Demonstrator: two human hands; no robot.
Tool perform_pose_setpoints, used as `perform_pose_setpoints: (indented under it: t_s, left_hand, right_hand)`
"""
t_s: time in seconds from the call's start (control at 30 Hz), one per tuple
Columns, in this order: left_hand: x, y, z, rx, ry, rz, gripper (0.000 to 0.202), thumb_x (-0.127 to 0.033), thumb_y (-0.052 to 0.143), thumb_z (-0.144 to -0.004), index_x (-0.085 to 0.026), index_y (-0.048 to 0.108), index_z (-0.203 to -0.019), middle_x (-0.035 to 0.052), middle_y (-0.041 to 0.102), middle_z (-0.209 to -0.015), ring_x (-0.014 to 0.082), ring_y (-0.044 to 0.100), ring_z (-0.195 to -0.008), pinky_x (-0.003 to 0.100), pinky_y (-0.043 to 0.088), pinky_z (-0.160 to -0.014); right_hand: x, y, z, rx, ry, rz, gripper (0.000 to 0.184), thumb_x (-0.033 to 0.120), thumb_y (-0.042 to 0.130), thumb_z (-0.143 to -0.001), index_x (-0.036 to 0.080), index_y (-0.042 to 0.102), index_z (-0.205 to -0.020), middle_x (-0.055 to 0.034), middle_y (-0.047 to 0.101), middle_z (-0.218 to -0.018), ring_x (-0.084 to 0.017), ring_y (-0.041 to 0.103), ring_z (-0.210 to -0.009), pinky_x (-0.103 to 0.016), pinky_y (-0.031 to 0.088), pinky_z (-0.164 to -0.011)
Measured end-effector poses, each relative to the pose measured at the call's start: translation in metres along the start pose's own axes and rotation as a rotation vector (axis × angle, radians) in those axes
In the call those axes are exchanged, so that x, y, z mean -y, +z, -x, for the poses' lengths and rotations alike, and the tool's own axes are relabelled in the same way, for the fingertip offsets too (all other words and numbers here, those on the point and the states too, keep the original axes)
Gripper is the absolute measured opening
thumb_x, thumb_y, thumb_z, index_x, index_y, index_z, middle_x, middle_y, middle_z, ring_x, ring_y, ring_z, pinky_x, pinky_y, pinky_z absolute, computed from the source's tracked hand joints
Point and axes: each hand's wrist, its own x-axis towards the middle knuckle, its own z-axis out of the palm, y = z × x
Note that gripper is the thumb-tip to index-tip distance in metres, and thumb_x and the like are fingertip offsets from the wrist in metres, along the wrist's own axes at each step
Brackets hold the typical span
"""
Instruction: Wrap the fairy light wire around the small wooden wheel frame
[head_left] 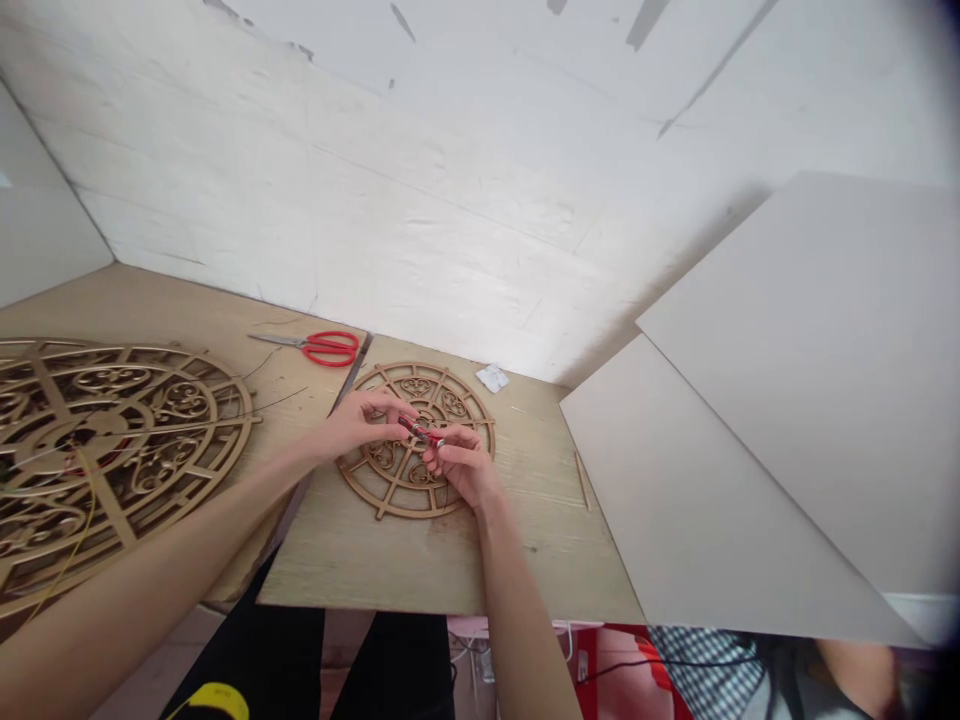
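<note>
Both hands meet over a small openwork gold-coloured disc [391,487] with rings, spokes and scroll patterns, lying flat on the board. Between them is a slim red tube-like thing [421,432] with dark and silvery parts; its exact kind is too small to make out. My left hand [373,418] pinches its upper left end between thumb and fingers. At the lower right end, the fingers of my right hand [465,462] are closed round it. The hands and the red thing cover the disc's middle.
A larger gold openwork disc [105,495] with loose thin wires lies at left. Red-handled scissors [330,348] rest behind it. White crumpled paper [492,377] and a thin stick [583,480] lie on the board. White panels [637,480] stand at right; a person's checked clothing [712,665] shows below.
</note>
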Motion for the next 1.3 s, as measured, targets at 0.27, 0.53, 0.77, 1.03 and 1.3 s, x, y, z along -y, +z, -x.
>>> perform_pose_setpoints:
  t_s: [0.27, 0.53, 0.77, 1.03, 1.3]
  left_hand:
    - [0.003, 0.005, 0.002, 0.114, 0.095, -0.052, 0.025, -0.037, 0.075, -0.074, -0.021, 0.078, -0.094, 0.0046, 0.067, -0.074, 0.0213, 0.060, -0.083, 0.034, 0.049, -0.079]
    - [0.005, 0.003, 0.000, 0.060, -0.029, -0.018, 0.027, -0.037, 0.075, -0.074, -0.021, 0.076, -0.096, 0.0056, 0.073, -0.084, 0.0208, 0.065, -0.080, 0.033, 0.052, -0.075]
    - [0.016, -0.010, -0.005, -0.264, -0.161, 0.119, 0.034, -0.041, 0.082, -0.065, -0.018, 0.074, -0.089, 0.0071, 0.074, -0.091, 0.0198, 0.067, -0.081, 0.033, 0.053, -0.078]
    - [0.015, -0.010, -0.004, -0.288, -0.208, 0.161, 0.038, -0.044, 0.081, -0.064, -0.017, 0.067, -0.088, 0.0040, 0.069, -0.075, 0.0190, 0.066, -0.068, 0.033, 0.056, -0.065]
    - [0.015, -0.007, -0.005, -0.292, -0.213, 0.095, 0.029, -0.044, 0.065, -0.080, -0.022, 0.047, -0.087, 0.0020, 0.066, -0.077, 0.0185, 0.068, -0.063, 0.030, 0.054, -0.053]
  right_hand:
    - [-0.001, 0.001, -0.001, -0.007, 0.013, 0.016, 0.023, 0.022, 0.082, -0.064, 0.019, 0.074, -0.085, -0.0019, 0.075, -0.067, -0.011, 0.066, -0.055, -0.018, 0.051, -0.050]
    - [0.003, 0.000, 0.000, -0.045, -0.022, 0.032, 0.021, 0.021, 0.078, -0.063, 0.022, 0.075, -0.083, 0.0002, 0.073, -0.064, -0.011, 0.063, -0.051, -0.019, 0.049, -0.046]
    - [0.006, -0.009, 0.005, -0.060, -0.037, 0.015, 0.019, 0.022, 0.076, -0.059, 0.022, 0.073, -0.078, 0.0003, 0.070, -0.059, -0.011, 0.060, -0.048, -0.019, 0.045, -0.042]
    - [0.003, -0.015, 0.005, -0.051, -0.084, 0.041, 0.017, 0.025, 0.075, -0.059, 0.022, 0.071, -0.076, 0.0015, 0.063, -0.054, -0.012, 0.055, -0.048, -0.022, 0.043, -0.044]
    - [0.005, -0.014, 0.006, -0.066, -0.111, 0.024, 0.016, 0.025, 0.075, -0.059, 0.024, 0.072, -0.075, 0.0022, 0.063, -0.054, -0.012, 0.053, -0.048, -0.024, 0.041, -0.046]
